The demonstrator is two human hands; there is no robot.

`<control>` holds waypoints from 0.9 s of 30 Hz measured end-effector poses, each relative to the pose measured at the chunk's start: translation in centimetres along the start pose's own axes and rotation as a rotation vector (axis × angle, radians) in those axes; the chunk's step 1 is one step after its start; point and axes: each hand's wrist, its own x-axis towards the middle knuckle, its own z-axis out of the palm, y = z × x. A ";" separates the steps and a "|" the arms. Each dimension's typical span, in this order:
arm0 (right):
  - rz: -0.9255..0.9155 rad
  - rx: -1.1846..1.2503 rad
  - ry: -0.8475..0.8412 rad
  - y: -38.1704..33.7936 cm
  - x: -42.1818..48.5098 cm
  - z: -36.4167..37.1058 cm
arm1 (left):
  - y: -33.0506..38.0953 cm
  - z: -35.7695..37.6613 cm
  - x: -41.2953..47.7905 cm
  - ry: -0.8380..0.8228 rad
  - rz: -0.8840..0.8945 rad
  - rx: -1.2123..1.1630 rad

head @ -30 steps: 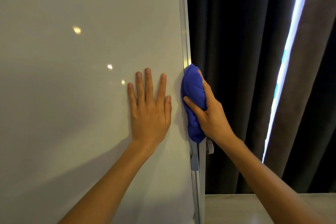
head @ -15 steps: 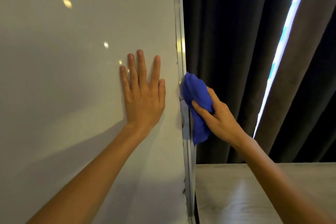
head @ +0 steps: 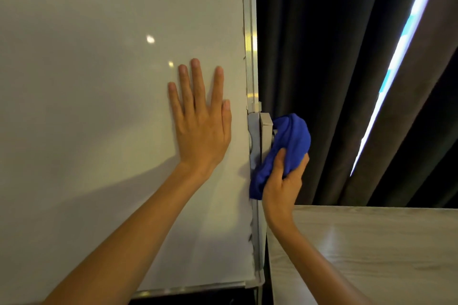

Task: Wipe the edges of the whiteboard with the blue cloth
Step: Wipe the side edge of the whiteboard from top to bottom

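Note:
The whiteboard point(head: 99, 106) fills the left of the head view, its metal right edge point(head: 249, 57) running top to bottom. My left hand point(head: 200, 124) lies flat on the board surface, fingers spread, just left of that edge. My right hand point(head: 282, 186) grips the bunched blue cloth point(head: 285, 146) and presses it against the grey bracket point(head: 257, 141) on the right edge, about mid-height. The board's bottom right corner point(head: 257, 280) shows below.
Dark curtains point(head: 334, 69) hang right behind the board's edge, with a bright slit of daylight point(head: 396, 67) between them. A pale wood-grain surface point(head: 371, 255) stretches to the right of the board below the curtains.
My right hand has slid the blue cloth down the right edge, from the metal strip onto the grey bracket. The view has tilted down, revealing the board's bottom corner. My left hand stays flat.

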 end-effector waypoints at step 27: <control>-0.137 -0.158 -0.328 6.1 -4.4 -4.4 | 1.5 0.7 -4.8 -0.062 0.012 0.008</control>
